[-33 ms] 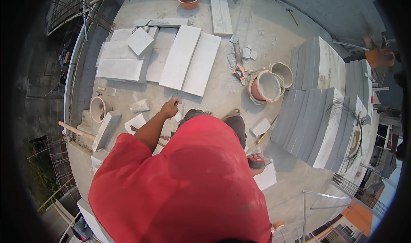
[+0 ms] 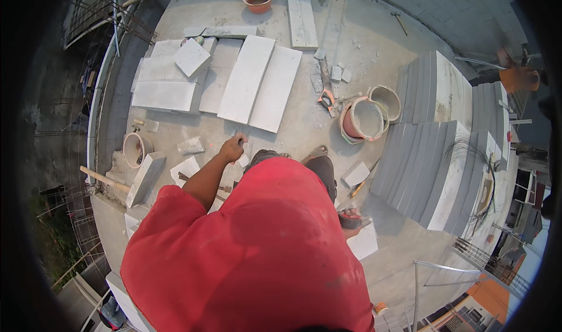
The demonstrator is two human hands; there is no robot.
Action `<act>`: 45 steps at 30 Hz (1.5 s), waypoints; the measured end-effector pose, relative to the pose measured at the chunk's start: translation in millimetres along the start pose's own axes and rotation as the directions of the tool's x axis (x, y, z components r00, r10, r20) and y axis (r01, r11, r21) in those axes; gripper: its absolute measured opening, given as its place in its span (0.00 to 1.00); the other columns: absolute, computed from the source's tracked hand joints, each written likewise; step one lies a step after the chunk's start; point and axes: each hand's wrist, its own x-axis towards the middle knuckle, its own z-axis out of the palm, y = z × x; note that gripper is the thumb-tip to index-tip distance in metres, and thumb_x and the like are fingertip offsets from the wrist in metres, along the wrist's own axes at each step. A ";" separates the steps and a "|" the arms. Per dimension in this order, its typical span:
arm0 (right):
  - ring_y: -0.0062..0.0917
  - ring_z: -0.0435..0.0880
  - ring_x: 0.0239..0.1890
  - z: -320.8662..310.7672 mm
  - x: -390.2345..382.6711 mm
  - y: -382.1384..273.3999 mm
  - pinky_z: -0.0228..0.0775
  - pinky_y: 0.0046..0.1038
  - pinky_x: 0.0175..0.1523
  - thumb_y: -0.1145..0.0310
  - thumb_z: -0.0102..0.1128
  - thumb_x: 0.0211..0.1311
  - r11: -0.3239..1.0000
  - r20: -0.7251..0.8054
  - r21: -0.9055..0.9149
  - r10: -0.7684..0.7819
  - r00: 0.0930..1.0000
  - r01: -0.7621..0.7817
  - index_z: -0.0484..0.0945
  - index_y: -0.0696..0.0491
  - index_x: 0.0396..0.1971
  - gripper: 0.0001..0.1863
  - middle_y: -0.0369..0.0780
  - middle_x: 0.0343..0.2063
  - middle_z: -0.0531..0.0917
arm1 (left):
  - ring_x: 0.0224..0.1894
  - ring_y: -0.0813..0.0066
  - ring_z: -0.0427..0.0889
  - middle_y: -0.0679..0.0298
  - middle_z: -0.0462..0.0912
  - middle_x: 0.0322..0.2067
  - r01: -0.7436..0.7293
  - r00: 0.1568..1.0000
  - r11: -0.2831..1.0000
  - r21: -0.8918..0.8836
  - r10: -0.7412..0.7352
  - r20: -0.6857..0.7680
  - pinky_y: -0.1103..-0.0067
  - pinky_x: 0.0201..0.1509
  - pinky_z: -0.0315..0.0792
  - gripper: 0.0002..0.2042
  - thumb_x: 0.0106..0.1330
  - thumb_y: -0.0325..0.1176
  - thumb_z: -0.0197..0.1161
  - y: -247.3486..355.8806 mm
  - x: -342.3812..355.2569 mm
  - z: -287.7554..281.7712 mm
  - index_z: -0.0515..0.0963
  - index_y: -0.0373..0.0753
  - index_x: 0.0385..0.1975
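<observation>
Black-and-red tool [image 2: 350,221] held in R grip [image 2: 353,232].
Tool seen nr white slab [image 2: 365,242], R of red shirt [image 2: 252,244]; small dark item [image 2: 240,141] pinched in L grip [image 2: 232,149], btwn shirt & long white blocks [image 2: 249,77].

Matt red cloth in the shirt [image 2: 252,256], softly creased, dusty. Chalky, matt white faces on the blocks [image 2: 247,80], smooth with crisp edges; duller matt grey along the stacked slabs [image 2: 404,168]. Smooth, dusty concrete for the floor [image 2: 374,39]. Dull metal in the saw blade [image 2: 325,74], orange plastic in the saw handle [image 2: 329,95]. Pale-smeared matt plastic in the paired buckets [image 2: 349,126]; orange plastic in the far bucket [image 2: 259,6]. Probably plastic in the small dark tool [image 2: 351,221] beside the shirt, too covered for certainty.
</observation>
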 end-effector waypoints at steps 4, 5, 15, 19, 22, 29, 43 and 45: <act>0.28 0.77 0.30 30.4 49.4 10.2 0.71 0.33 0.36 0.53 0.49 0.58 0.993 -0.123 -0.111 0.017 0.992 -0.031 0.75 0.50 0.31 0.16 0.34 0.26 0.78 | 0.21 0.61 0.81 0.52 0.81 0.28 -0.227 0.958 0.965 0.132 0.246 -0.150 0.68 0.25 0.74 0.20 0.51 0.23 0.55 20.8 21.2 -8.4 0.65 0.45 0.46; 0.28 0.77 0.29 40.6 62.3 11.6 0.71 0.33 0.35 0.53 0.49 0.58 0.991 -0.133 -0.127 0.031 0.991 -0.048 0.75 0.50 0.31 0.15 0.34 0.26 0.78 | 0.21 0.61 0.82 0.52 0.81 0.28 -0.155 0.978 0.985 0.072 0.164 -0.130 0.69 0.26 0.74 0.21 0.51 0.23 0.56 29.9 24.8 -12.1 0.64 0.44 0.46; 0.30 0.76 0.27 204.3 233.0 -14.4 0.68 0.33 0.33 0.54 0.43 0.59 0.952 -0.118 -0.257 0.140 0.983 -0.166 0.76 0.48 0.33 0.16 0.35 0.26 0.78 | 0.16 0.75 0.74 0.59 0.80 0.27 0.013 0.978 0.952 -0.305 -0.075 -0.195 0.77 0.18 0.68 0.32 0.50 0.26 0.62 182.0 78.1 -26.6 0.62 0.39 0.60; 0.31 0.75 0.27 295.0 312.1 -27.4 0.68 0.34 0.32 0.53 0.41 0.61 0.957 -0.166 -0.227 0.145 0.975 -0.181 0.75 0.49 0.40 0.19 0.37 0.28 0.78 | 0.16 0.77 0.72 0.63 0.79 0.26 0.046 0.968 0.906 -0.422 -0.145 -0.205 0.78 0.16 0.65 0.30 0.49 0.28 0.62 251.1 122.2 -27.8 0.70 0.36 0.58; 0.32 0.75 0.27 354.5 358.0 -41.1 0.68 0.34 0.32 0.52 0.42 0.61 0.928 -0.005 -0.331 0.180 0.984 -0.171 0.74 0.49 0.44 0.20 0.38 0.29 0.79 | 0.17 0.79 0.72 0.64 0.78 0.22 -0.024 0.963 0.888 -0.460 -0.103 -0.250 0.79 0.18 0.66 0.30 0.50 0.28 0.62 305.2 157.1 -32.2 0.71 0.36 0.58; 0.30 0.75 0.28 425.0 420.8 -59.2 0.68 0.34 0.33 0.53 0.45 0.58 0.920 0.036 -0.341 0.217 0.976 -0.192 0.74 0.49 0.41 0.18 0.37 0.28 0.78 | 0.19 0.80 0.74 0.66 0.77 0.21 -0.046 0.944 0.827 -0.561 -0.147 -0.294 0.81 0.25 0.69 0.10 0.50 0.28 0.62 380.3 211.3 -42.1 0.76 0.35 0.33; 0.31 0.77 0.28 509.3 595.6 -46.0 0.70 0.35 0.35 0.55 0.47 0.57 0.867 -0.228 -0.480 0.025 0.973 -0.135 0.75 0.50 0.34 0.15 0.38 0.27 0.80 | 0.18 0.65 0.78 0.55 0.78 0.19 0.209 0.929 0.932 -0.296 -0.284 -0.237 0.72 0.19 0.71 0.18 0.49 0.36 0.64 544.9 524.5 -59.2 0.73 0.29 0.34; 0.31 0.77 0.29 570.5 632.7 -52.5 0.70 0.36 0.35 0.55 0.47 0.58 0.821 -0.244 -0.554 0.001 0.970 -0.140 0.75 0.50 0.34 0.15 0.39 0.27 0.80 | 0.20 0.62 0.80 0.53 0.79 0.19 0.317 0.926 0.943 -0.104 -0.332 -0.182 0.70 0.20 0.71 0.17 0.49 0.39 0.65 570.8 579.4 -71.3 0.77 0.28 0.25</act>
